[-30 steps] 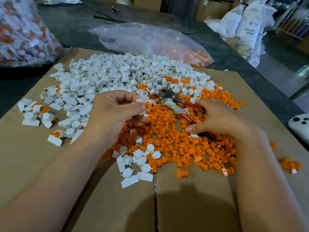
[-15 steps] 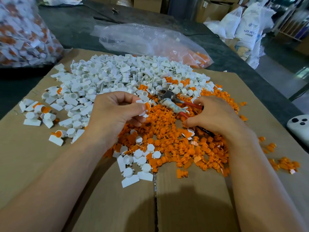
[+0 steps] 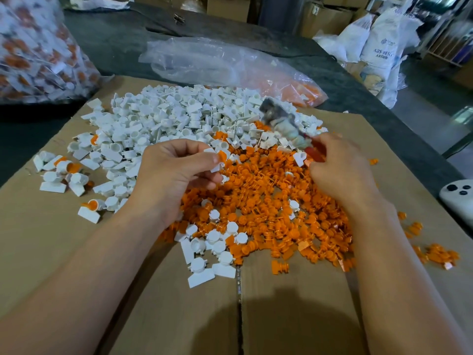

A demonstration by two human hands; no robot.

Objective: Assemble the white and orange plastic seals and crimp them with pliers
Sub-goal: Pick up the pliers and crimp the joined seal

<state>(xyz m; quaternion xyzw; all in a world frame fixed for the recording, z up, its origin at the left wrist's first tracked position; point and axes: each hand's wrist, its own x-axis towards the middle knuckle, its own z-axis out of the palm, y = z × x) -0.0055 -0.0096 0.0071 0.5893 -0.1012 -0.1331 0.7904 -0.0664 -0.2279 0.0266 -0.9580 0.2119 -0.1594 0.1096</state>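
**GRIP: ONE SEAL IN THE LEFT, PLIERS IN THE RIGHT**

Left hand (image 3: 176, 172): grip closed to a pinch, thumb and fingertips on one seal (image 3: 220, 158), white body with orange insert showing, held above the middle of the cardboard sheet (image 3: 294, 303).

Right hand (image 3: 337, 170): grip curled round the red handles of the pliers (image 3: 281, 121), head raised toward the sheet's far edge. The head is blurred, so whether the jaws stand apart cannot be told. Pliers and seal are near but apart.

Stock: white parts (image 3: 166, 116) heaped toward the sheet's far left; orange inserts (image 3: 268, 201) heaped at its middle and right; a few joined seals (image 3: 66, 166) loose by the left edge.

Step, as judged: insert seated, crimp pending. The next move calls for bringing the pliers' head across to the pinched seal, jaws spread enough to take it, fingertips kept off the bite.

Also present: clear bag (image 3: 217, 62) and packed bag (image 3: 33, 52) on the dark worktop (image 3: 115, 47).
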